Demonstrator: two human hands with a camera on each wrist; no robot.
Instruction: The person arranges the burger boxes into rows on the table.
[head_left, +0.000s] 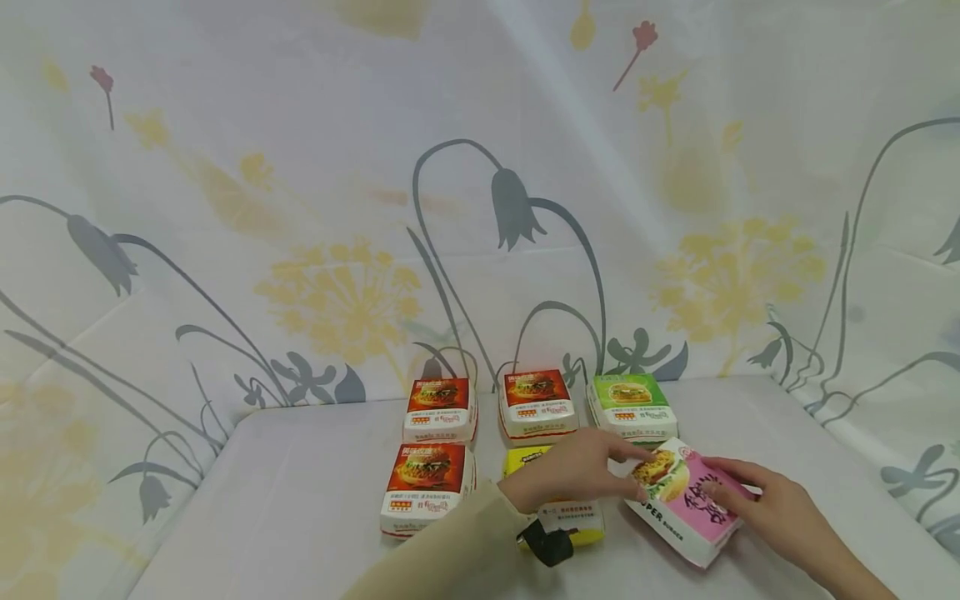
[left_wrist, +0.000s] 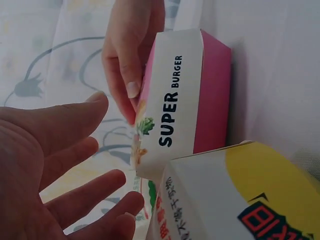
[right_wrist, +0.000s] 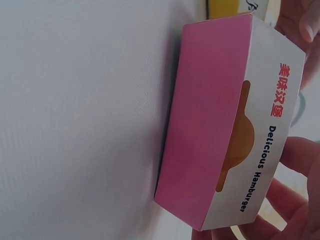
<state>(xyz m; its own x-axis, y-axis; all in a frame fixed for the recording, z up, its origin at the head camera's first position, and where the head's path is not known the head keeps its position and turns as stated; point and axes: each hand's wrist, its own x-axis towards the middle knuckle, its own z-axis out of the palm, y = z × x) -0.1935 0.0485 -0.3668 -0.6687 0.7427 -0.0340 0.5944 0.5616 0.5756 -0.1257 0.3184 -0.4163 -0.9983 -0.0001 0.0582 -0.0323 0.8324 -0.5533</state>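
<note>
A pink and white burger box [head_left: 688, 505] lies turned at an angle on the table at the right, its side reading "SUPER BURGER" in the left wrist view. My right hand [head_left: 776, 510] grips its right end, with the thumb over the top and fingers along the far side. At the box's left corner is my left hand [head_left: 572, 468], which looks apart from it in the left wrist view, fingers spread and relaxed. Beneath the left forearm stands a yellow and white burger box [head_left: 573, 518], partly hidden by the wrist.
Behind stand two red-topped burger boxes [head_left: 442, 408] [head_left: 537, 404] and a green-topped one [head_left: 632, 404]. Another red-topped box [head_left: 426, 483] sits front left, partly behind the left sleeve. A flower-printed cloth [head_left: 465, 292] rises behind the white table [head_left: 300, 500].
</note>
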